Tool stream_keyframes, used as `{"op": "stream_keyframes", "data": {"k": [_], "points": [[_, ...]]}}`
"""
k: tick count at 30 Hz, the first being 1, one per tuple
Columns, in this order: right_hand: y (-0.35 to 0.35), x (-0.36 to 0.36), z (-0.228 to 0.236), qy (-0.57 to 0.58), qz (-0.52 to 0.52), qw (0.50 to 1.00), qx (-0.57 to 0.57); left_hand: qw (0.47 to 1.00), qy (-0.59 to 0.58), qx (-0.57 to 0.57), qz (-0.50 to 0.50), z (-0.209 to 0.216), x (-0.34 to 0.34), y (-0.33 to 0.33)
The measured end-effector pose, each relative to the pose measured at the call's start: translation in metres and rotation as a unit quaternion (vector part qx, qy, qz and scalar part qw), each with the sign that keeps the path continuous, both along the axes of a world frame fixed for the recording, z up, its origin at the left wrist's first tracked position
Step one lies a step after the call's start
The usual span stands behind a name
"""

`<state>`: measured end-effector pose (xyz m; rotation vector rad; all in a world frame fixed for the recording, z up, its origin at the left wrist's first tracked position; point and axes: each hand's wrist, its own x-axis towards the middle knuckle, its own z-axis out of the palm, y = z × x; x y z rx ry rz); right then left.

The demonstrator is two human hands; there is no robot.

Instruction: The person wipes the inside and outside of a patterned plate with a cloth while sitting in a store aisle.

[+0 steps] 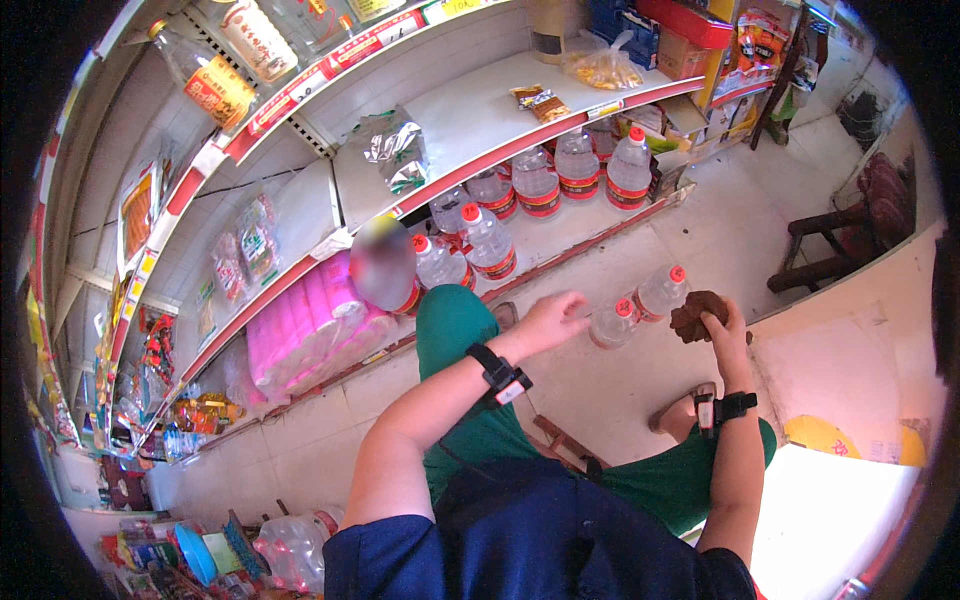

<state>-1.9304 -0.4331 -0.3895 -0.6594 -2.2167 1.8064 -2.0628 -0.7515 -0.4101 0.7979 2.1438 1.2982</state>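
Note:
My right hand [733, 340] grips a crumpled brown cloth [696, 316], held to the right of two large clear bottles. Those bottles, the nearer bottle [614, 327] and the farther bottle [660, 295], have red caps and stand on the tiled floor. Just left of the nearer one, my left hand [550, 325] hovers with its fingers apart and nothing in it. More bottles of the same kind [537, 187] line the lowest shelf, red bands around their bases. One bottle there [385, 265] is partly blurred out.
Pink-wrapped packs [305, 325] fill the lowest shelf at left. Above, a shelf [470, 100] carries a silver packet [395, 150], small snack packs [540, 103] and a bag of yellow food [603, 65]. A dark wooden chair [830, 225] stands at right, a carton [840, 360] nearer me.

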Motion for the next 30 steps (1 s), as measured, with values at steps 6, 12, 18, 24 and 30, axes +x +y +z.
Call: {"op": "stream_keyframes", "data": {"k": [6, 12, 18, 24, 30], "points": [[0.001, -0.008, 0.002, -0.001, -0.034, 0.999, -0.012, 0.957, 0.209, -0.133, 0.153, 0.014, -0.099, -0.016], [-0.002, -0.036, -0.001, -0.017, -0.016, 1.000, -0.012, 0.835, 0.425, -0.219, 0.273, 0.000, -0.172, -0.055], [-0.007, -0.055, 0.005, -0.050, 0.027, 0.998, -0.005, 0.874, 0.231, -0.296, 0.308, -0.021, -0.194, -0.070], [-0.010, -0.071, 0.010, -0.036, 0.029, 0.999, -0.018, 0.869, 0.245, -0.299, 0.310, -0.028, -0.213, -0.065], [-0.008, -0.080, 0.016, -0.041, 0.030, 0.998, -0.019, 0.908, 0.228, -0.266, 0.230, -0.015, -0.207, -0.023]]}}
